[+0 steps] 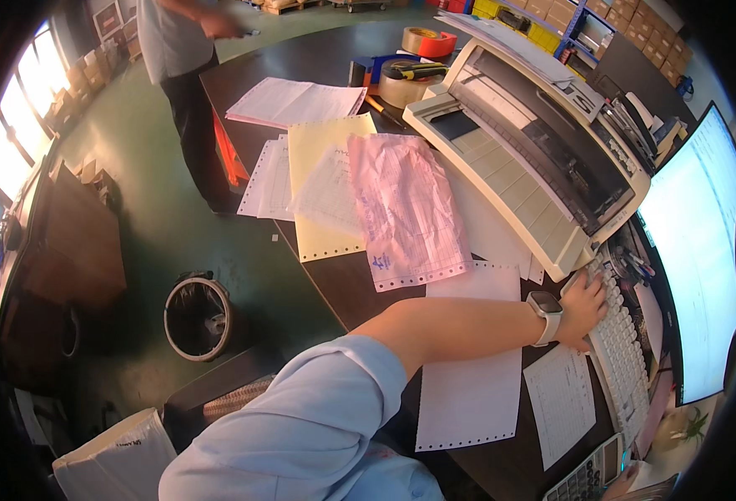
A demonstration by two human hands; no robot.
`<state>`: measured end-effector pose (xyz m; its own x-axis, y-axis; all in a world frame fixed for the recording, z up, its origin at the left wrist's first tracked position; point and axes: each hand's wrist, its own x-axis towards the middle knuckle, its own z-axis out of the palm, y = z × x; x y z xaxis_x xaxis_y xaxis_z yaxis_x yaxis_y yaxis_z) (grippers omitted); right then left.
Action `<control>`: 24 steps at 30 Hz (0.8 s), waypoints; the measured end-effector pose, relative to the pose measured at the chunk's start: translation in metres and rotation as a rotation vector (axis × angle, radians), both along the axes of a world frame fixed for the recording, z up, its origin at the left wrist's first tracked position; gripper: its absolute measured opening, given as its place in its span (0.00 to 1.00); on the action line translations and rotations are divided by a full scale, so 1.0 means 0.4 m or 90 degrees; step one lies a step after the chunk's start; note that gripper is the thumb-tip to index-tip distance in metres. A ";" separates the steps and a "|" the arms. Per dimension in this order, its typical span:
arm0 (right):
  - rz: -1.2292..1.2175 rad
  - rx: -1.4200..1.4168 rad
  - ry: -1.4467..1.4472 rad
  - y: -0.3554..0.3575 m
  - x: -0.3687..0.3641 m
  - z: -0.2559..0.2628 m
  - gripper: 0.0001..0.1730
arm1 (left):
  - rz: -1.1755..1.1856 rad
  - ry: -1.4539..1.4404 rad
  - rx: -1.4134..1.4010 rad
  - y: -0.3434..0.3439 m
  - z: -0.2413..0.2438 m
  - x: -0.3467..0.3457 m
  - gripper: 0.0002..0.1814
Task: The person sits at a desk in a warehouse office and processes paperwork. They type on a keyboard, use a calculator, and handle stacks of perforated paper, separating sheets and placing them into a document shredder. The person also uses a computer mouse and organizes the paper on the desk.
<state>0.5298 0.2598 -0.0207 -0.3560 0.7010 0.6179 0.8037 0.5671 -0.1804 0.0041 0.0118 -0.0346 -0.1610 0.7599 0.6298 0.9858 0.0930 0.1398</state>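
Observation:
My left hand (581, 310), with a smartwatch (544, 304) on its wrist, rests at the far end of a white keyboard (621, 351). Its fingers are spread over the keys and hold nothing. Only a small part of my right hand (621, 481) shows at the bottom right edge, beside a desk calculator (587, 470); its fingers are hidden. Behind the keyboard stands a lit curved monitor (693, 250). A printed sheet (559, 404) lies in front of the keys. Under my left forearm is a white sheet with punched edges (468, 401).
A dot-matrix printer (531, 150) stands beyond my hand. Left of it lie a crumpled pink form (408, 210), a yellow sheet (324, 238) and stacked papers (296, 100). Tape rolls (399, 87) and a utility knife (415, 71) sit behind. A person (177, 56) stands past the desk; a bin (198, 319) is on the floor.

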 end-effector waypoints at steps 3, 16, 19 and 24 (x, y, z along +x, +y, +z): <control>-0.014 -0.036 0.028 -0.024 0.005 -0.026 0.21 | -0.011 -0.002 0.001 0.006 -0.001 0.006 0.46; -0.007 -0.089 0.054 -0.029 -0.058 -0.021 0.21 | -0.016 -0.006 -0.004 0.017 -0.001 0.010 0.46; -0.003 -0.096 0.056 -0.024 -0.068 -0.025 0.20 | -0.014 -0.004 -0.004 0.019 -0.003 0.009 0.46; 0.005 -0.105 0.067 -0.020 -0.065 -0.033 0.20 | -0.023 -0.010 -0.007 0.016 0.000 0.007 0.46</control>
